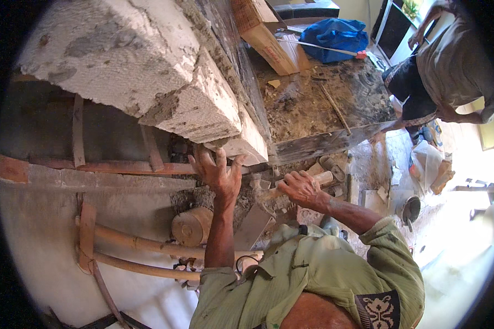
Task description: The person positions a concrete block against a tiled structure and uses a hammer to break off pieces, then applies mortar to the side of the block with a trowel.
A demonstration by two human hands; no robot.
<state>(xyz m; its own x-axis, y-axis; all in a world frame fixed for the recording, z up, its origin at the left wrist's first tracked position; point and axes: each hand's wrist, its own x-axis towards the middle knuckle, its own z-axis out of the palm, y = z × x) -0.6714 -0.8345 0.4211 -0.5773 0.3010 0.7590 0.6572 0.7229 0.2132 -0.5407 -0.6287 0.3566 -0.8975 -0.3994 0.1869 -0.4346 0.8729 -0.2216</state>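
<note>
The left hand, fingers spread, should steady the rough block; the right hand holds a wooden handle

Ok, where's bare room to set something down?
Barest: the dusty board, right of the thin stick and below the blue bag. Crowded: its top edge, with that bag and the cardboard box, and around the right hand, among clutter.
</note>
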